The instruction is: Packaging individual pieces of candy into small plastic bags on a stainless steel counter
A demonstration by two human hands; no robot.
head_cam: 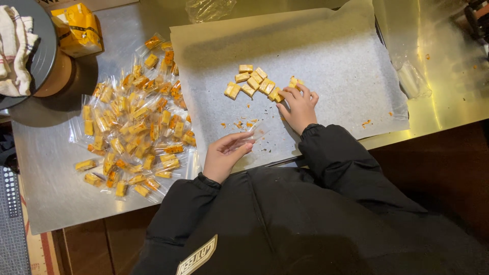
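Note:
My left hand (225, 154) holds a small clear plastic wrapper (254, 133) by its end, just above the near edge of a sheet of white baking paper (336, 56). My right hand (299, 106) rests on the paper with its fingertips touching the right end of a cluster of bare yellow candy cubes (253, 81). Whether a cube is gripped I cannot tell. Orange crumbs (239, 124) lie between the two hands. Black sleeves cover both arms.
A heap of several wrapped candies (133, 122) lies on the steel table (46, 178) left of the paper. A yellow bag (77, 28) and a grey round stand with a cloth (20, 51) sit at the far left. More clear wrappers (413, 81) lie at right.

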